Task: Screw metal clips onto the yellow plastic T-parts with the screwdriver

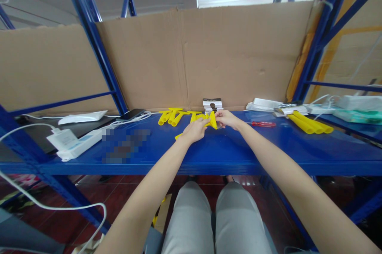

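My left hand [195,129] is wrapped round the handle of a yellow T-shaped scraper [213,120], whose wide head points right. At that head, the fingers of my right hand [227,120] are pinched together. Whatever small thing they may hold is too small to make out. Behind my left hand lie more yellow T-shaped scrapers [172,116], partly overlapping. A stack of small black-and-white packets [212,104] sits just beyond my hands, against the cardboard.
A red screwdriver [264,124] lies right of my right hand. Several yellow tube-like handles [310,122] rest farther right, beside white packets [264,104]. To the left are a white power strip [80,144] and a dark phone [132,114]. A cardboard sheet [238,55] backs the blue shelf [227,154].
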A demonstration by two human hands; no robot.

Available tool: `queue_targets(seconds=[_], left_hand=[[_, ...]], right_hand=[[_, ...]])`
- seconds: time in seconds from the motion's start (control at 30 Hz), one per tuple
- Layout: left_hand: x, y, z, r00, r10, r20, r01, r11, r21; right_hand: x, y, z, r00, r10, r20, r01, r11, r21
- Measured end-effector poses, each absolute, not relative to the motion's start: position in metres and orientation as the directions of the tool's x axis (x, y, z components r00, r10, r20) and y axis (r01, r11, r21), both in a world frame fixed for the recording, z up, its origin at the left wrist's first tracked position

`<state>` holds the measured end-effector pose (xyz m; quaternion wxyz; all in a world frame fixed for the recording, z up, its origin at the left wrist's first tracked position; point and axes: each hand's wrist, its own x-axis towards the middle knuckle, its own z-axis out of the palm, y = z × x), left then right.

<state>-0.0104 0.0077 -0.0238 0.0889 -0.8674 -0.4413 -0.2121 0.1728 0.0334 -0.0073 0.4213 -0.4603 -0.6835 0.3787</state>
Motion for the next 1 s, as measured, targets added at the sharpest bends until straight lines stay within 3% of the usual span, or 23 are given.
queue_targets(seconds=[0.27, 0.57, 1.0], left_hand=[[-0.0097, 0.007, -0.0227, 0.515, 0.732, 0.446, 0.802, -0.596, 0.052], [-0.01, 0.0072, -0.0232, 0.519, 0.726, 0.452, 0.798, -0.601, 0.049], [-0.0108, 0.0075, -0.0243, 0.548, 0.697, 0.463, 0.775, -0.631, 0.031]], right_hand=[[0.1723, 0.0307, -0.0037, -0.172, 0.963, 0.206, 0.214, 0.24, -0.947], [0.1692, 0.0295, -0.0039, -0.174, 0.947, 0.27, 0.334, 0.314, -0.889], [0.1684, 0.0271, -0.0035, -0.139, 0.951, 0.275, 0.272, 0.304, -0.913]])
